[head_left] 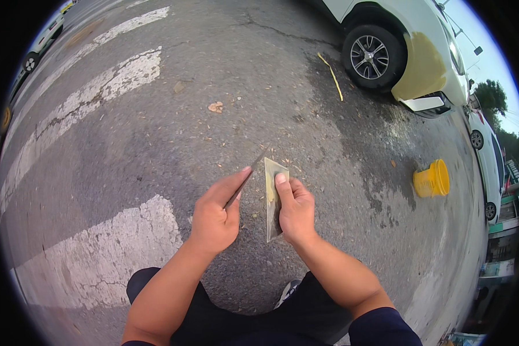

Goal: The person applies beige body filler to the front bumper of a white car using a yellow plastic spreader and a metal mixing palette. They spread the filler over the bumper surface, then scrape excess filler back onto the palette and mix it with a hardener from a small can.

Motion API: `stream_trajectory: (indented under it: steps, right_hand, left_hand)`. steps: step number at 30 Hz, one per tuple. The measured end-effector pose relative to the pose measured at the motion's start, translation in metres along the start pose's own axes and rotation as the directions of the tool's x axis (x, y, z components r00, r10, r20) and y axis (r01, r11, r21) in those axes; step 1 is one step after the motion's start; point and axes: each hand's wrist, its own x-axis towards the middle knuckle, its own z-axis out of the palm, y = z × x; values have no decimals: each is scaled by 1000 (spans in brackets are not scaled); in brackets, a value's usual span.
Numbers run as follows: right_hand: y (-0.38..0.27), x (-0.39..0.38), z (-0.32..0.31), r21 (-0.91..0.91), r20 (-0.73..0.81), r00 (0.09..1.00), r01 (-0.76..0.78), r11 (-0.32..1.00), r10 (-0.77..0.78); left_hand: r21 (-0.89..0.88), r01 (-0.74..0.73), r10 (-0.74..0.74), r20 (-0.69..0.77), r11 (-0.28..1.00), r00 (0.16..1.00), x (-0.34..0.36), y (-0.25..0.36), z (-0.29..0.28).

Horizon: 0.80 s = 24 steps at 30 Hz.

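My left hand [214, 218] is closed on a thin dark flat blade [252, 176], seen nearly edge-on, gripped between thumb and fingers with its tip pointing up and to the right. Just across from it, my right hand [297, 210] pinches a flat rectangular filler spreader [270, 202], thumb on its face. Smears of pale yellow paste show on that face. The two tools are close together over the asphalt but apart. Part of the right-hand spreader is hidden by the thumb and palm.
A white car [412, 32] at upper right has a tan-yellow patch [425, 64] on its corner behind the wheel [369, 56]. A yellow bucket [431, 179] lies at right. A yellow strip [333, 78] and a dried leaf [215, 107] lie on the asphalt, with white stripes [115, 248] at left.
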Motion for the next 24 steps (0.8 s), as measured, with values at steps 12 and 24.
stream_trajectory:
  steps: [12,24]
  right_hand:
    - [-4,-26,-21,-471,196,896,443,763,-399]
    - [-39,-2,-44,-249,776,227,967,44,-588]
  left_hand:
    - [38,-69,70,-15,997,997,5,-6,-17]
    - [289,-290,254,156,913,955,11,-24,-53]
